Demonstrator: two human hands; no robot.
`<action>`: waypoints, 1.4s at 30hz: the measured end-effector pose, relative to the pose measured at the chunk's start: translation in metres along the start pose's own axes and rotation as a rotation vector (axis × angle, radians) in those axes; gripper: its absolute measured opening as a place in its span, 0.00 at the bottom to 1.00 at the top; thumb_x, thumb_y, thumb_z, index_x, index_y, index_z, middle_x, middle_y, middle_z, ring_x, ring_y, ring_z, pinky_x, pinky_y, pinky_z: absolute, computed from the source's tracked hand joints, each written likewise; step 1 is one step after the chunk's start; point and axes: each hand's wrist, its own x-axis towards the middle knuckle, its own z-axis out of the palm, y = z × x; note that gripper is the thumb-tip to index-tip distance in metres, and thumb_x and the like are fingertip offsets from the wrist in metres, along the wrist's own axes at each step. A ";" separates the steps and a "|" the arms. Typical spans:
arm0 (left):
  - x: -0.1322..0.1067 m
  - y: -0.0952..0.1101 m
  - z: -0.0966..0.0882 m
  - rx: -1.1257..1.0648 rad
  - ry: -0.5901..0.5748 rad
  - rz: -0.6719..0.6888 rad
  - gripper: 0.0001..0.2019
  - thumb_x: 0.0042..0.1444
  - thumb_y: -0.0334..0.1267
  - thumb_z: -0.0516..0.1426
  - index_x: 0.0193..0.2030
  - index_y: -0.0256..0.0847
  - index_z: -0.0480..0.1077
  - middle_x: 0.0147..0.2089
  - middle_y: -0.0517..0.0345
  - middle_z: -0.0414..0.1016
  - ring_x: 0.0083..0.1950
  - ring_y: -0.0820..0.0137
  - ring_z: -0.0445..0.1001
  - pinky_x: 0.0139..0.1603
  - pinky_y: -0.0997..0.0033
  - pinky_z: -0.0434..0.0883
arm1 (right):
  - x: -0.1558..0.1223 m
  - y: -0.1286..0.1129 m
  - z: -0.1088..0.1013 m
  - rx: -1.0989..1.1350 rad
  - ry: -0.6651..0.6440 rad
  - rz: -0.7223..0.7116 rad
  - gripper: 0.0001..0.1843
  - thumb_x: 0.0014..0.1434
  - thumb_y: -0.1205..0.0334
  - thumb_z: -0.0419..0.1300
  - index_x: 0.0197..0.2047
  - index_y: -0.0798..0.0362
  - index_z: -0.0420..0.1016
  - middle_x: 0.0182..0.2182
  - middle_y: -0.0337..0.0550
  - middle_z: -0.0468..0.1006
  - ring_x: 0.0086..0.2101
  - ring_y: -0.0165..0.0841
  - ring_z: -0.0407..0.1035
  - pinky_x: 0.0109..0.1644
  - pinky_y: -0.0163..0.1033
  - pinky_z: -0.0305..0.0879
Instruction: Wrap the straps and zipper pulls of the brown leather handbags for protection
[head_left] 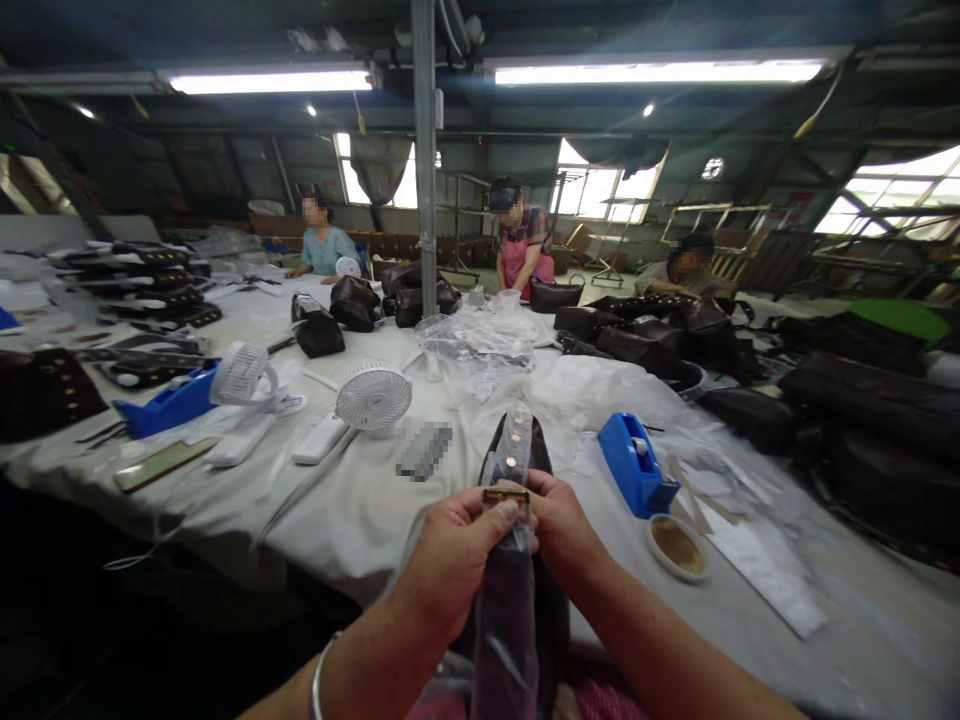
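Observation:
A dark strap in clear plastic wrap runs up from my lap over a dark bag, which leans against the table edge. Brass studs dot the strap's upper part. Across its middle sits a gold-coloured metal buckle. My left hand is closed on the strap at the buckle, thumb on top of it. From the other side my right hand pinches the strap by the buckle's right end; some of its fingertips are hidden behind the strap.
Right of my hands stand a blue tape dispenser and a round dish. At left are a white fan, a second fan and another blue dispenser. Plastic bags lie ahead. Several people work across the table, one in a pink apron.

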 end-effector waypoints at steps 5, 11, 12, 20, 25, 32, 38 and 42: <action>-0.005 -0.006 0.003 -0.028 -0.070 -0.085 0.18 0.48 0.46 0.69 0.39 0.33 0.77 0.33 0.51 0.80 0.27 0.73 0.76 0.31 0.76 0.72 | 0.002 0.001 -0.005 0.009 0.005 0.023 0.19 0.43 0.50 0.74 0.28 0.57 0.76 0.17 0.34 0.71 0.17 0.23 0.59 0.21 0.31 0.54; -0.006 0.001 0.006 0.061 -0.031 -0.041 0.19 0.52 0.53 0.65 0.37 0.36 0.75 0.24 0.57 0.76 0.21 0.74 0.72 0.22 0.78 0.68 | 0.000 -0.001 -0.003 0.012 0.026 0.026 0.19 0.43 0.51 0.73 0.30 0.57 0.78 0.20 0.37 0.75 0.19 0.26 0.63 0.23 0.32 0.57; -0.007 0.002 0.007 0.078 -0.029 -0.035 0.19 0.52 0.53 0.65 0.35 0.37 0.75 0.21 0.59 0.74 0.19 0.74 0.70 0.20 0.79 0.67 | 0.000 -0.001 -0.003 0.028 0.016 0.021 0.19 0.44 0.51 0.73 0.30 0.57 0.78 0.21 0.37 0.76 0.20 0.27 0.64 0.24 0.33 0.58; -0.021 0.003 0.011 0.138 -0.110 -0.024 0.21 0.55 0.54 0.62 0.46 0.39 0.73 0.26 0.57 0.76 0.23 0.70 0.75 0.23 0.75 0.70 | 0.001 -0.001 -0.006 0.047 -0.003 0.006 0.17 0.44 0.53 0.74 0.29 0.57 0.77 0.21 0.36 0.74 0.22 0.26 0.65 0.26 0.33 0.59; -0.040 -0.007 -0.006 0.135 -0.215 -0.209 0.28 0.57 0.64 0.54 0.48 0.38 0.70 0.37 0.47 0.79 0.31 0.65 0.79 0.30 0.69 0.74 | -0.002 -0.006 -0.007 0.048 -0.031 0.026 0.18 0.46 0.52 0.73 0.33 0.58 0.79 0.22 0.38 0.76 0.21 0.26 0.65 0.26 0.33 0.61; -0.054 -0.024 -0.017 0.149 -0.066 -0.163 0.22 0.54 0.58 0.62 0.41 0.40 0.69 0.22 0.62 0.71 0.21 0.74 0.70 0.22 0.77 0.66 | 0.003 -0.003 -0.002 0.098 -0.031 0.045 0.21 0.44 0.51 0.74 0.32 0.59 0.76 0.21 0.37 0.74 0.19 0.23 0.62 0.22 0.30 0.56; -0.030 -0.002 -0.019 0.452 0.134 0.229 0.17 0.61 0.53 0.56 0.40 0.41 0.73 0.25 0.60 0.71 0.23 0.75 0.67 0.22 0.78 0.64 | -0.006 -0.001 -0.005 0.144 -0.031 0.137 0.22 0.46 0.50 0.73 0.33 0.55 0.69 0.20 0.29 0.65 0.16 0.17 0.42 0.18 0.28 0.35; -0.022 -0.006 -0.025 0.711 0.058 0.465 0.13 0.65 0.45 0.54 0.37 0.42 0.76 0.36 0.54 0.74 0.37 0.68 0.71 0.41 0.69 0.70 | -0.027 0.005 -0.002 0.127 -0.088 0.196 0.20 0.48 0.52 0.72 0.32 0.54 0.66 0.17 0.25 0.56 0.16 0.18 0.41 0.19 0.28 0.35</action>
